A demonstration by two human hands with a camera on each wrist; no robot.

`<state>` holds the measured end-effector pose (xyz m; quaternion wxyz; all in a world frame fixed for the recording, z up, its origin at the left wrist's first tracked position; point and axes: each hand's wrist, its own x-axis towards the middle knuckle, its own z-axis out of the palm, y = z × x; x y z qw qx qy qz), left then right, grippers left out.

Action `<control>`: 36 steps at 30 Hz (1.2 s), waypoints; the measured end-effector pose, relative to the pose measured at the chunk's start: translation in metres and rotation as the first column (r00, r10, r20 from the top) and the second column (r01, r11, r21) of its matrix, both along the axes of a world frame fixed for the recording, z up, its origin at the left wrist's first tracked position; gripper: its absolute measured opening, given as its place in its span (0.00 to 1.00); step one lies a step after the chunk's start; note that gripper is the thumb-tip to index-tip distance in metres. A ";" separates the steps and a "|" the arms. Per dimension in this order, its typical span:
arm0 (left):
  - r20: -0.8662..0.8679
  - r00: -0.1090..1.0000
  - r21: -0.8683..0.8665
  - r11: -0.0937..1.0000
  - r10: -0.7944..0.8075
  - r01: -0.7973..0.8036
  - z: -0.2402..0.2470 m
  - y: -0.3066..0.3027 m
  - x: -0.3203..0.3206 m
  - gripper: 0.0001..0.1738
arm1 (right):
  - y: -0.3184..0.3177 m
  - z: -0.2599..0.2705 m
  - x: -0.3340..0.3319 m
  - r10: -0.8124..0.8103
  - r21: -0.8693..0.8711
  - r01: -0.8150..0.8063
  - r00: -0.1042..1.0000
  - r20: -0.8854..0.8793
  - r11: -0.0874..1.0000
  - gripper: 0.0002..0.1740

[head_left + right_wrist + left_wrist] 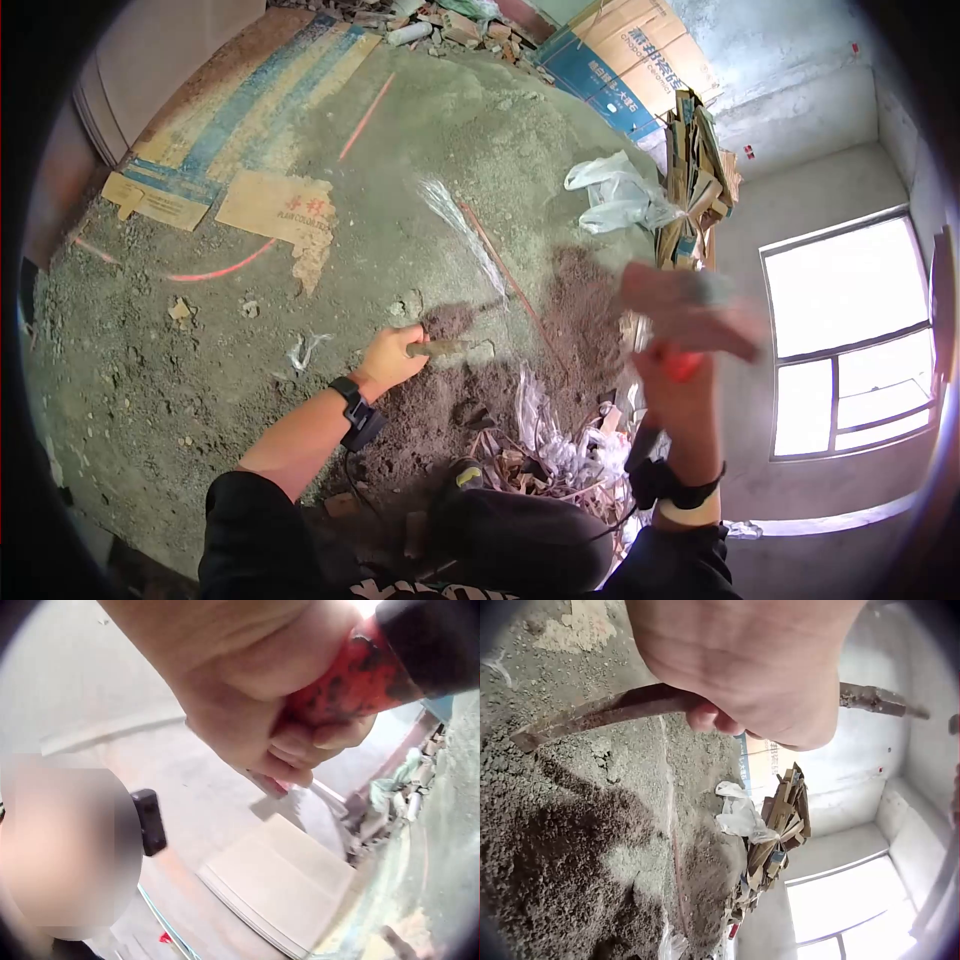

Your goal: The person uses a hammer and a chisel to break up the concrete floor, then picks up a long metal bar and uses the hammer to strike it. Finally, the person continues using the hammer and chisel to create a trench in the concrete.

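In the head view my left hand (pixel 393 357) grips a metal chisel (pixel 445 348) low over the rough ground. The left wrist view shows the rusty chisel (pixel 592 716) sticking out on both sides of the fist, its flat end (pixel 526 739) close over the dirt. My right hand (pixel 678 392) is raised at the right and holds a hammer, whose head (pixel 695 310) is blurred. Fingers of the right hand (pixel 277 727) wrap the hammer's worn red-and-black handle (pixel 349 682) in the right wrist view.
Loose dark soil (pixel 585 315) lies around the dug spot. Plastic scraps and debris (pixel 590 455) sit by the knees. A white plastic bag (pixel 615 190), stacked cardboard (pixel 695 170) and a large box (pixel 630 65) line the right and back. Flattened cardboard (pixel 275 205) covers ground at left.
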<state>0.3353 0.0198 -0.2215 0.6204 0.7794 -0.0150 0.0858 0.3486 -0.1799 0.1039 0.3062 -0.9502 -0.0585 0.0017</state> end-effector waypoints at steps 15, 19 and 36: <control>0.083 0.996 -0.023 0.999 0.042 -0.040 0.001 -0.003 0.001 0.13 | 0.039 0.043 -0.012 -0.207 0.575 0.138 0.977 0.055 0.806 0.08; 0.078 0.995 0.059 0.996 0.055 -0.060 -0.007 -0.004 0.003 0.14 | -0.007 -0.106 0.007 0.311 -0.074 -0.309 0.950 0.026 0.948 0.09; 0.004 0.996 0.032 0.996 0.087 -0.087 -0.006 -0.007 0.002 0.09 | 0.011 -0.062 -0.001 0.213 -0.398 -0.354 0.910 -0.355 0.846 0.10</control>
